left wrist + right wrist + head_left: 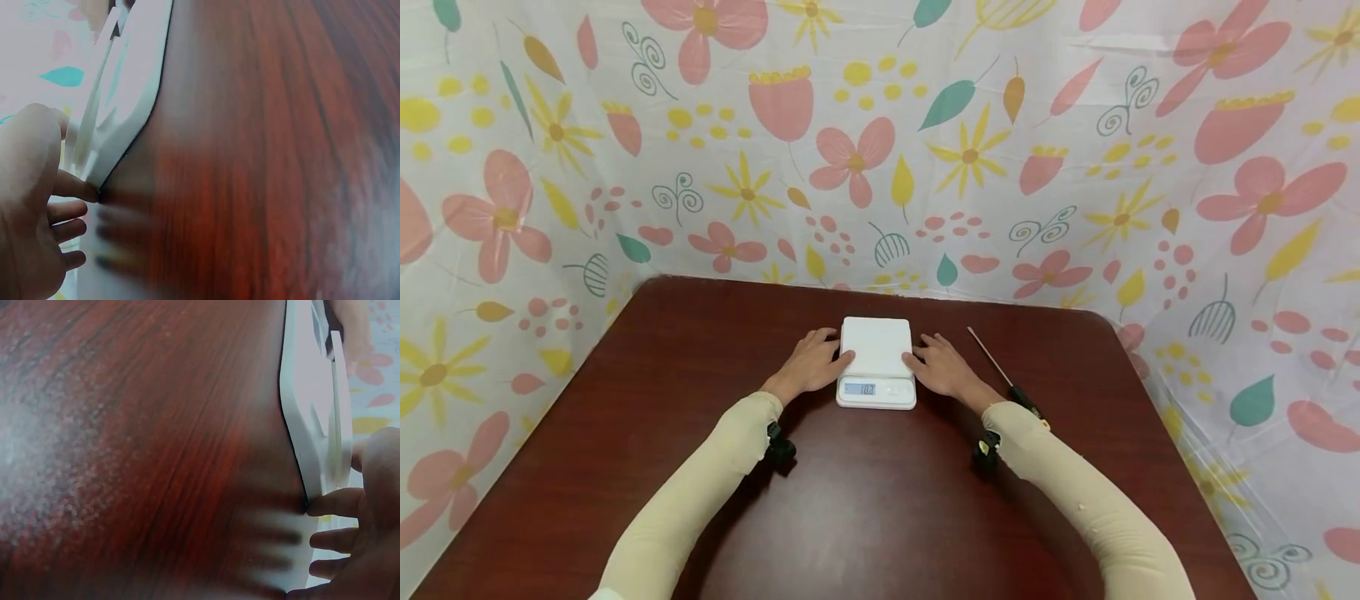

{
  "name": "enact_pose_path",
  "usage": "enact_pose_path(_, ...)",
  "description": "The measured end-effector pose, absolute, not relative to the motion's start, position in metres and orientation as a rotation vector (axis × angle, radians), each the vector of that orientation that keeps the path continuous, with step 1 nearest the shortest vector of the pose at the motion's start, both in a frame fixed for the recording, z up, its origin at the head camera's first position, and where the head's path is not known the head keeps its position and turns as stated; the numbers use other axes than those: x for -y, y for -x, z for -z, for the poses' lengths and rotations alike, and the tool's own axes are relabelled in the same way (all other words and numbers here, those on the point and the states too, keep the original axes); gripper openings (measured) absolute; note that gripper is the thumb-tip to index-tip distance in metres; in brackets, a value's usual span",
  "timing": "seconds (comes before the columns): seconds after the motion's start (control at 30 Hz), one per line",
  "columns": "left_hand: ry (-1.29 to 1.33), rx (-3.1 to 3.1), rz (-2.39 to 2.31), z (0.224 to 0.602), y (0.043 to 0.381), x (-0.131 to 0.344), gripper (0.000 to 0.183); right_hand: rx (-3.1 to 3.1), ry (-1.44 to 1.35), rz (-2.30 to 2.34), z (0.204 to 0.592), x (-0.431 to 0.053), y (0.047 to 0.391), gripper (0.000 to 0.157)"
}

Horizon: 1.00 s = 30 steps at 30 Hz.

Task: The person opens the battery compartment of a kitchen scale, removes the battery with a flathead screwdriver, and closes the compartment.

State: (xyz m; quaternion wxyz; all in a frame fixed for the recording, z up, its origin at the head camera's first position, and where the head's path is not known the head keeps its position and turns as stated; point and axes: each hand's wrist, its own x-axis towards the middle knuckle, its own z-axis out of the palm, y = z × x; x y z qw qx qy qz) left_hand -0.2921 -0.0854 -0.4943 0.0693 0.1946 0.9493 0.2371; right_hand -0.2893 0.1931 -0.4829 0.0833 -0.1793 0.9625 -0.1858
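Gripping, in the head view, the white scale (876,354) on the table (880,508) between my left hand (808,362) and right hand (945,367); it looks light, stiff. Left wrist: my index finger (75,185) meets the base (140,81), probably the sturdier hold. Right wrist: the smooth platform (341,406) might slip; grip pressure is hard to tell.
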Motion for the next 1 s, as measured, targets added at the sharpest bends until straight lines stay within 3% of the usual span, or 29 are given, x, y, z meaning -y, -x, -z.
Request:
enact_pose_path(0.33,-0.541,-2.844,-0.940,0.501,0.290,0.081,0.054,-2.857,0.480,0.627,0.485,-0.191,0.285,0.063)
enact_pose_path(0.67,-0.393,-2.737,-1.257,0.494,0.278,0.086,0.067,-2.907,0.456,0.825,0.480,-0.188,0.276,0.061)
enact_pose_path(1.0,-0.417,-2.669,-1.338,0.497,0.270,0.096,0.072,-2.901,0.387,0.992,0.479,-0.187,0.266,0.060)
